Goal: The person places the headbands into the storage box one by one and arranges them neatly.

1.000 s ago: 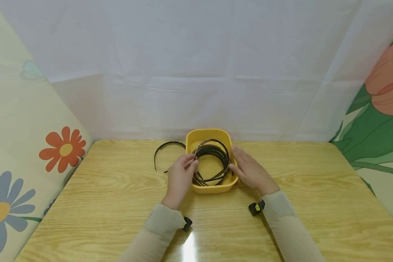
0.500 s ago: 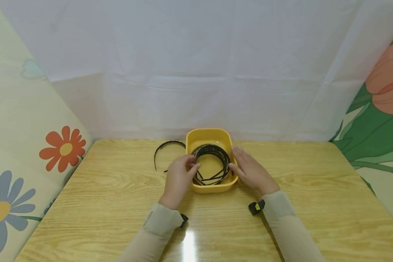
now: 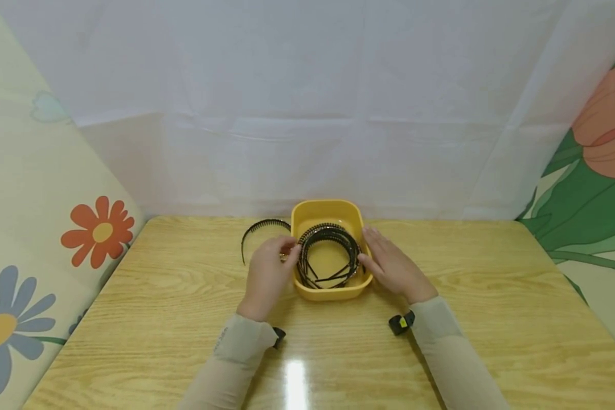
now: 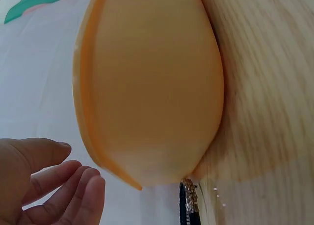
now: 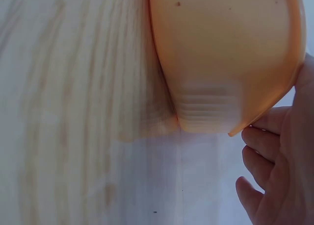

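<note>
Several black toothed headbands (image 3: 348,245) lie nested in a ring inside the yellow plastic bin (image 3: 333,295). My left hand (image 3: 269,270) is at the bin's left rim with its fingers loosely bent; the left wrist view shows nothing between the thumb and fingers. My right hand (image 3: 394,265) holds the bin's right rim, thumb over the edge and fingers along the outer wall. Left of the bin, another black headband (image 3: 256,226) lies on the table, partly hidden by my left hand. Gold glitter shows on a headband (image 4: 190,200) beyond the bin in the left wrist view.
The wood-grain table (image 3: 471,267) ends at a white sheet (image 3: 266,85) hanging behind the bin. Flower-patterned panels (image 3: 102,233) stand on both sides. A black wrist camera (image 3: 401,324) sits at my right cuff.
My left hand has let go of a headband, which has settled down among the others in the bin, and has drawn back leftward to the rim. The right hand stays in place.
</note>
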`<act>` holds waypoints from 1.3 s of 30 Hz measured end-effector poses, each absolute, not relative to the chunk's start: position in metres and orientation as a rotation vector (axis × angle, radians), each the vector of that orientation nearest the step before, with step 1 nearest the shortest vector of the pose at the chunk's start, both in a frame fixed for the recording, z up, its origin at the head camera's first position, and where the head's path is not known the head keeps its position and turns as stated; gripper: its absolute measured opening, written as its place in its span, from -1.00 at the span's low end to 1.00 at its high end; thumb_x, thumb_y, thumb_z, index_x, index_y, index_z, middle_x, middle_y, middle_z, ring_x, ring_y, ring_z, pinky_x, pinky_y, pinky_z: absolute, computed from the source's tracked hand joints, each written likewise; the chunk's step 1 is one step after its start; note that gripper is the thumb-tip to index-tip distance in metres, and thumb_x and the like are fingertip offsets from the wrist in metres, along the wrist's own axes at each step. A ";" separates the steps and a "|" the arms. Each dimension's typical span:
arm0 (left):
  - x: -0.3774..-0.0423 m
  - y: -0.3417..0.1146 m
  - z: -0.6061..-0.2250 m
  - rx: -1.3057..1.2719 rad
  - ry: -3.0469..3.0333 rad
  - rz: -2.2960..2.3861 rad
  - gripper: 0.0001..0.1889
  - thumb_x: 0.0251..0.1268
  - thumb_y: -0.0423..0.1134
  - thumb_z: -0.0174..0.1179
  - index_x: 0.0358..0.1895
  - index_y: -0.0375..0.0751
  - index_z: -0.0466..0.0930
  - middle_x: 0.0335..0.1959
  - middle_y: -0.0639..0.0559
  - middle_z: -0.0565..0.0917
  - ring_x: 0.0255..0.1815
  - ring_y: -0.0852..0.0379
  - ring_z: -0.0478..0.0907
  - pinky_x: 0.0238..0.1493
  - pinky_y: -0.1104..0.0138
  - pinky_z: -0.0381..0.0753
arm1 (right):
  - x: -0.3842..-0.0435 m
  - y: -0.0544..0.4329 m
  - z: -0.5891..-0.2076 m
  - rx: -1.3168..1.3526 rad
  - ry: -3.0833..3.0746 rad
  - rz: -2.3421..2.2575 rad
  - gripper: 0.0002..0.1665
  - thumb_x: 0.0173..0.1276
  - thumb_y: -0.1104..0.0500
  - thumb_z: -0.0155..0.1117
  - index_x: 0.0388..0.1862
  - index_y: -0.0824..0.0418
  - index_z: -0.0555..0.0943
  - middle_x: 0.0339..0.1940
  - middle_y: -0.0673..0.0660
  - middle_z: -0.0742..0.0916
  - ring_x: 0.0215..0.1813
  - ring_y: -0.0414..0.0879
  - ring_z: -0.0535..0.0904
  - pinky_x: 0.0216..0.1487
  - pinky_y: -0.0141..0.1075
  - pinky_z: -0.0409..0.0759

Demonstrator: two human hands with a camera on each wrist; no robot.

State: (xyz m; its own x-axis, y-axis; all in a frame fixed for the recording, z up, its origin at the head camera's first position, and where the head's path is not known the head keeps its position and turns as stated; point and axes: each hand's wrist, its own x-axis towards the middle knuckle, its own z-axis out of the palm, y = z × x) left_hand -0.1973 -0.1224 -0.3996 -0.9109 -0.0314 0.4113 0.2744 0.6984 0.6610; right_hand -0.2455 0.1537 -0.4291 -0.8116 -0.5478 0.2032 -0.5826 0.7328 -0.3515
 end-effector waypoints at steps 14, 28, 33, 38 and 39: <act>-0.213 -0.160 -0.405 -0.003 -2.550 -1.088 -0.69 0.50 -0.27 0.16 0.13 -0.39 0.64 -0.01 -0.29 0.72 -0.04 -0.19 0.69 -0.02 -0.02 0.70 | -0.246 0.156 -0.427 0.919 -2.844 0.613 -0.21 0.69 -0.07 -0.13 0.63 0.39 0.00 0.63 0.36 0.16 0.64 0.21 0.02 0.61 0.09 0.04; -0.233 -0.210 -0.418 0.199 -2.698 -1.078 -0.62 0.52 -0.35 0.03 0.27 -0.47 0.52 0.20 -0.39 0.59 0.17 -0.30 0.56 0.17 -0.11 0.58 | -0.245 0.154 -0.432 0.929 -2.823 0.571 -0.21 0.68 -0.08 -0.11 0.62 0.40 0.05 0.61 0.37 0.20 0.62 0.25 0.07 0.60 0.13 0.07; -0.239 -0.215 -0.419 0.272 -2.740 -1.089 -0.61 0.47 -0.38 0.04 0.26 -0.52 0.51 0.20 -0.46 0.58 0.18 -0.34 0.56 0.16 -0.10 0.59 | -0.245 0.154 -0.433 0.935 -2.809 0.578 -0.22 0.68 -0.07 -0.10 0.62 0.40 0.06 0.61 0.36 0.20 0.62 0.23 0.08 0.60 0.11 0.08; -0.244 -0.217 -0.420 0.340 -2.775 -1.127 -0.61 0.48 -0.36 0.08 0.26 -0.54 0.49 0.18 -0.47 0.57 0.19 -0.35 0.53 0.18 -0.09 0.57 | -0.245 0.153 -0.431 0.927 -2.813 0.592 -0.21 0.68 -0.08 -0.11 0.63 0.38 0.04 0.62 0.34 0.19 0.63 0.22 0.06 0.60 0.11 0.07; -0.244 -0.217 -0.420 0.346 -2.783 -1.137 -0.60 0.48 -0.36 0.09 0.26 -0.54 0.49 0.18 -0.46 0.57 0.19 -0.35 0.52 0.19 -0.09 0.57 | -0.245 0.153 -0.431 0.926 -2.815 0.598 -0.21 0.68 -0.08 -0.11 0.63 0.38 0.04 0.62 0.33 0.19 0.63 0.22 0.06 0.60 0.11 0.06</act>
State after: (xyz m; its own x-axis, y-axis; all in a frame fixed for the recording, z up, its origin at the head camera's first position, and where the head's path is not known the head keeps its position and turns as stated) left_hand -0.2445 -0.2173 -0.4201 -0.9673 -0.2528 0.0207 -0.1660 0.6925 0.7021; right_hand -0.2453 0.1532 -0.4313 -0.8060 -0.5451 0.2306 -0.5918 0.7351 -0.3308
